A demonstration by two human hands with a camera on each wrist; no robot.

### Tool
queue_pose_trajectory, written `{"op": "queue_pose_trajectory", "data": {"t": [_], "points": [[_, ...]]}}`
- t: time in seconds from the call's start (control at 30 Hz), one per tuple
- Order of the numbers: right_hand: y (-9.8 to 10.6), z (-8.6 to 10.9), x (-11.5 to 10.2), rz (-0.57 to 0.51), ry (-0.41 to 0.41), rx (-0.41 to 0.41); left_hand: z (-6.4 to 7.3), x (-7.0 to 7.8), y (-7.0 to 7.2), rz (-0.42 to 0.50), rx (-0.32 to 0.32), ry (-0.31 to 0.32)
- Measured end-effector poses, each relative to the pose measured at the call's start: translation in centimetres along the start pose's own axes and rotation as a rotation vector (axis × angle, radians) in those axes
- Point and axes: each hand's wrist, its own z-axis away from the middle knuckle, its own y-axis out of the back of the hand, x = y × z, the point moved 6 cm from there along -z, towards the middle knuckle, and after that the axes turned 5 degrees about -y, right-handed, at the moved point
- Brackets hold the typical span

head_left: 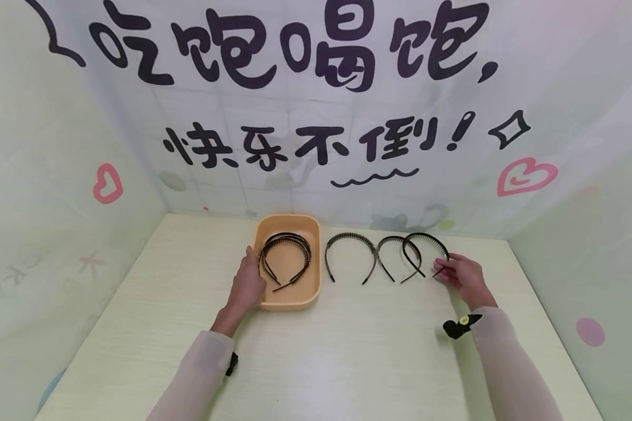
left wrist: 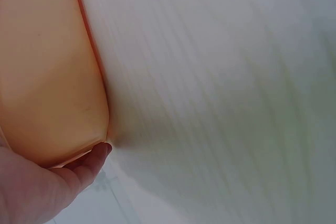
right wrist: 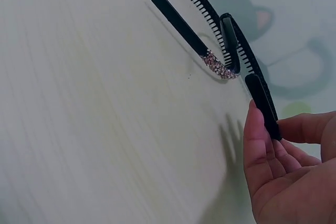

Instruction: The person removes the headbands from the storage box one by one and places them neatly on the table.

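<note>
An orange tray (head_left: 316, 292) holds several dark toothed headbands (head_left: 287, 238), nested together. At the tray's left side my left hand (head_left: 248, 283) grips its wall; in the left wrist view the fingers (left wrist: 86, 169) curl along the outside. My right hand (right wrist: 286, 166) pinches one end of a black headband (head_left: 426, 235) between thumb and fingers. That headband's other end overlaps a second headband (head_left: 381, 263) with teeth. Left of these lies a third headband (head_left: 350, 235), wider and dark, near the tray. Sparkly trim (right wrist: 218, 66) shows on a headband in the right wrist view.
All of this is on a pale wood-grain table (head_left: 347, 351). A printed sheet (head_left: 295, 105) with large black characters rises behind the table's back edge, and similar sheets stand along both sides. Black wrist cameras sit at both cuffs.
</note>
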Motion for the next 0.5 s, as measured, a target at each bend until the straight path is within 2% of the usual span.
{"op": "queue_pose_trajectory", "data": {"t": [0.5], "points": [[2.8, 0.2, 0.1, -0.076, -0.021, 0.021, 0.0, -0.1, -0.2, -0.001, -0.001, 0.009]]}}
